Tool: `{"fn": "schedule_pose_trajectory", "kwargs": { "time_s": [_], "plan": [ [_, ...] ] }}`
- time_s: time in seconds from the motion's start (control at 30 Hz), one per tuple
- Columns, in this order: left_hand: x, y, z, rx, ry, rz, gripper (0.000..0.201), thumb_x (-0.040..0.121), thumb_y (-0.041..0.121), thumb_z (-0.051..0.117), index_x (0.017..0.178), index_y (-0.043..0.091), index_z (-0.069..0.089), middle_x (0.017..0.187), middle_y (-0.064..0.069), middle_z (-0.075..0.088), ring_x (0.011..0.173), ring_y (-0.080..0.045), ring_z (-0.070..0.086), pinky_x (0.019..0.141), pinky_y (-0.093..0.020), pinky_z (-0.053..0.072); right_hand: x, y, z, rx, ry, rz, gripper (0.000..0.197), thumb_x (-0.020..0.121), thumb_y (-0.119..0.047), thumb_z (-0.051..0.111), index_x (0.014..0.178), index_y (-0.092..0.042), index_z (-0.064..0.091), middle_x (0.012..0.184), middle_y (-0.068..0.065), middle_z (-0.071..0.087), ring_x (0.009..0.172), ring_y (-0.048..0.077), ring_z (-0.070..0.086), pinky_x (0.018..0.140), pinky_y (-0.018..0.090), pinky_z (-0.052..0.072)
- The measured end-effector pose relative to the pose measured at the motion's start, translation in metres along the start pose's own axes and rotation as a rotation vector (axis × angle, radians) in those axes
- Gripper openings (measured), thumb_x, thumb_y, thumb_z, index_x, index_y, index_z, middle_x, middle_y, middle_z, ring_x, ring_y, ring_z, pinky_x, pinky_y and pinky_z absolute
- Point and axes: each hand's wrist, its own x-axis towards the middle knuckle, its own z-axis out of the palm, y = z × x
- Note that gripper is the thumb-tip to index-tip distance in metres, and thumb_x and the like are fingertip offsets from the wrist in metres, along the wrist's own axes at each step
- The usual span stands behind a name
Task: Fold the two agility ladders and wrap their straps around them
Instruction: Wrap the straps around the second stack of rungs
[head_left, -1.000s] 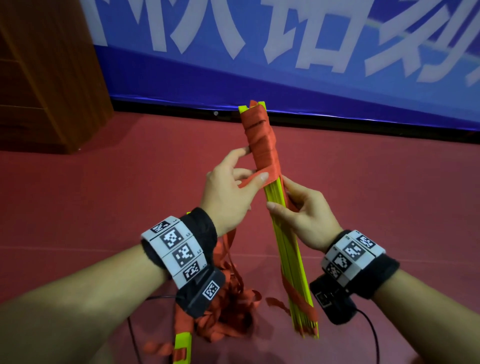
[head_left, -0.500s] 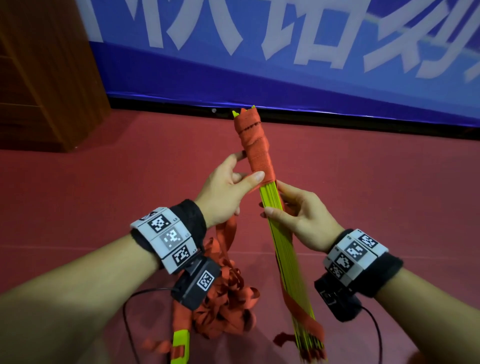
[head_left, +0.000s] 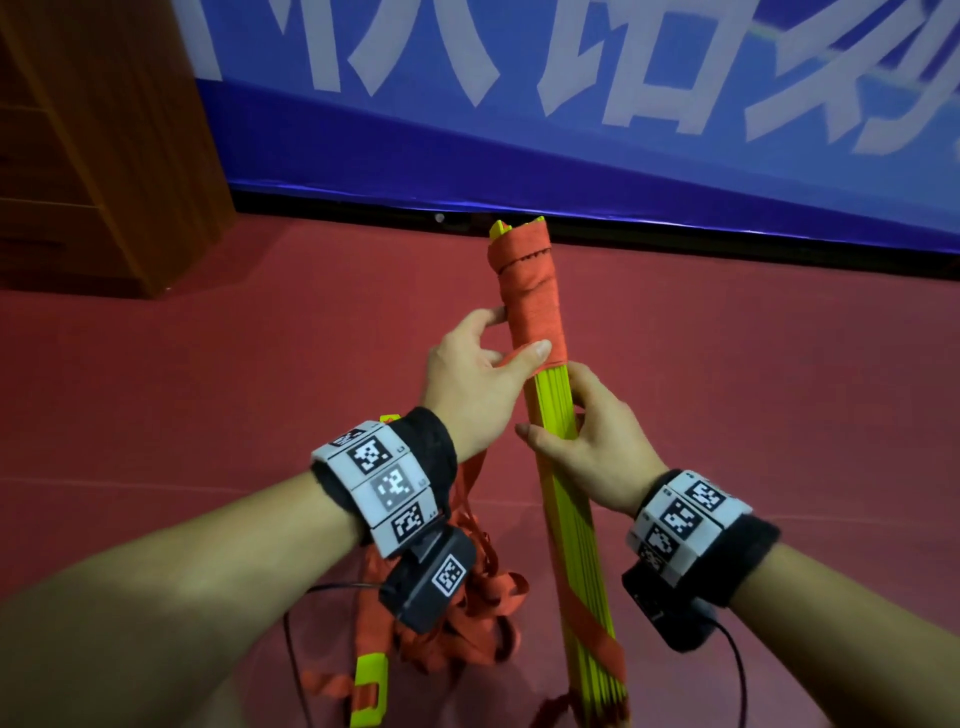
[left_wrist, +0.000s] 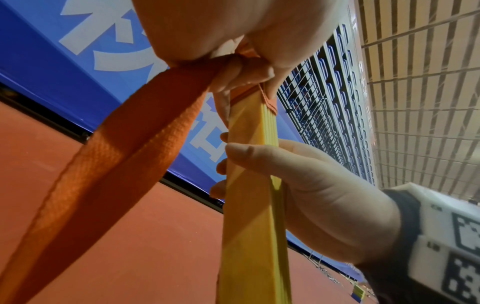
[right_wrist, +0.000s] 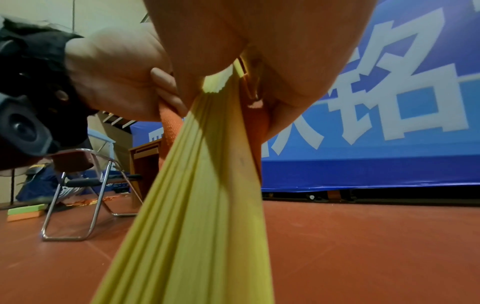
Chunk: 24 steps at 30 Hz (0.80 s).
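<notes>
A bundle of yellow ladder rungs (head_left: 566, 499) stands nearly upright in front of me, its top end wound in orange strap (head_left: 530, 291). My left hand (head_left: 483, 374) pinches the strap against the bundle at the lower edge of the winding, thumb across the front. The loose strap (left_wrist: 124, 148) runs down from that hand toward the floor. My right hand (head_left: 587, 441) grips the bare rungs just below, fingers curled round them (left_wrist: 306, 185). A second ladder lies as a heap of orange strap (head_left: 467, 618) with a yellow rung (head_left: 370, 686) on the floor under my left wrist.
Red floor (head_left: 779, 415) all around. A blue banner wall (head_left: 571, 130) runs across the back and a wooden cabinet (head_left: 104, 145) stands at the left. A metal folding chair (right_wrist: 85, 185) and foam blocks (right_wrist: 24, 212) are off to the left.
The bundle has turned more upright and the winding has moved a little lower on it. My left thumb has come across the strap's lower edge; my right hand has slid up close beneath it.
</notes>
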Motion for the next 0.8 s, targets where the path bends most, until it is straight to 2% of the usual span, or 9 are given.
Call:
{"fn": "schedule_pose_trajectory", "kwargs": {
  "time_s": [0.1, 0.17, 0.23, 0.4, 0.5, 0.57, 0.63, 0.7, 0.8],
  "plan": [
    [0.002, 0.001, -0.001, 0.021, 0.016, 0.008, 0.040, 0.085, 0.040, 0.078, 0.120, 0.029, 0.063, 0.070, -0.016, 0.073, 0.070, -0.033, 0.069, 0.063, -0.034, 0.051, -0.002, 0.001, -0.002, -0.001, 0.093, 0.007, 0.087, 0.071, -0.053, 0.083, 0.142, -0.037, 0.036, 0.125, -0.009, 0.061, 0.098, 0.007, 0.067, 0.086, 0.043, 0.059],
    [0.002, 0.001, -0.001, 0.033, 0.036, 0.019, 0.038, 0.086, 0.039, 0.078, 0.119, 0.029, 0.062, 0.068, -0.016, 0.071, 0.057, -0.027, 0.062, 0.056, -0.032, 0.045, -0.004, 0.001, -0.001, -0.023, 0.180, -0.013, 0.087, 0.067, -0.062, 0.080, 0.138, -0.039, 0.036, 0.129, -0.008, 0.057, 0.108, 0.007, 0.064, 0.090, 0.045, 0.057],
    [0.004, 0.001, 0.000, 0.035, 0.060, 0.016, 0.037, 0.086, 0.040, 0.078, 0.117, 0.028, 0.062, 0.061, -0.016, 0.066, 0.047, -0.017, 0.048, 0.050, -0.028, 0.037, -0.006, 0.001, 0.003, -0.063, 0.251, -0.019, 0.077, 0.071, -0.063, 0.079, 0.131, -0.039, 0.037, 0.125, -0.009, 0.057, 0.110, 0.008, 0.062, 0.091, 0.046, 0.056],
    [0.006, 0.000, -0.001, 0.009, 0.097, -0.035, 0.038, 0.084, 0.041, 0.080, 0.113, 0.028, 0.060, 0.056, -0.006, 0.058, 0.044, -0.009, 0.043, 0.052, -0.026, 0.035, -0.008, -0.003, 0.007, -0.119, 0.259, 0.048, 0.049, 0.082, -0.066, 0.068, 0.117, -0.042, 0.043, 0.100, -0.017, 0.067, 0.092, 0.012, 0.069, 0.083, 0.042, 0.056],
    [0.004, 0.003, -0.004, -0.004, 0.115, -0.043, 0.040, 0.081, 0.040, 0.083, 0.110, 0.026, 0.060, 0.054, 0.001, 0.056, 0.044, -0.007, 0.044, 0.048, -0.019, 0.033, -0.009, -0.003, 0.008, -0.094, 0.257, 0.019, 0.040, 0.088, -0.063, 0.063, 0.119, -0.040, 0.051, 0.092, -0.013, 0.073, 0.079, 0.016, 0.070, 0.076, 0.041, 0.056],
    [0.002, 0.007, -0.007, 0.011, 0.115, -0.012, 0.044, 0.078, 0.041, 0.085, 0.110, 0.024, 0.060, 0.050, 0.007, 0.054, 0.042, -0.007, 0.044, 0.047, -0.019, 0.032, -0.010, -0.001, 0.009, -0.029, 0.259, -0.006, 0.037, 0.091, -0.060, 0.061, 0.120, -0.039, 0.055, 0.088, -0.011, 0.073, 0.076, 0.015, 0.069, 0.073, 0.042, 0.056],
    [-0.001, 0.012, -0.011, 0.083, 0.099, 0.050, 0.049, 0.077, 0.046, 0.084, 0.114, 0.026, 0.059, 0.055, 0.005, 0.064, 0.047, -0.007, 0.055, 0.053, -0.025, 0.042, -0.012, -0.001, 0.009, 0.036, 0.253, -0.028, 0.033, 0.093, -0.056, 0.060, 0.122, -0.040, 0.055, 0.082, -0.007, 0.073, 0.072, 0.016, 0.068, 0.071, 0.043, 0.056],
    [-0.004, 0.014, -0.015, 0.142, 0.074, 0.101, 0.054, 0.078, 0.049, 0.082, 0.122, 0.030, 0.058, 0.068, 0.005, 0.072, 0.064, -0.008, 0.068, 0.069, -0.035, 0.055, -0.011, -0.002, 0.009, 0.081, 0.241, -0.050, 0.029, 0.096, -0.050, 0.061, 0.123, -0.042, 0.055, 0.077, -0.004, 0.071, 0.068, 0.018, 0.066, 0.069, 0.046, 0.055],
    [-0.006, 0.013, -0.017, 0.158, 0.055, 0.136, 0.055, 0.084, 0.044, 0.077, 0.133, 0.028, 0.057, 0.079, 0.008, 0.076, 0.076, -0.008, 0.071, 0.081, -0.039, 0.057, -0.009, -0.003, 0.010, 0.135, 0.235, -0.059, 0.030, 0.096, -0.051, 0.059, 0.124, -0.042, 0.056, 0.080, -0.004, 0.070, 0.071, 0.019, 0.066, 0.072, 0.049, 0.055]
  ]
}}
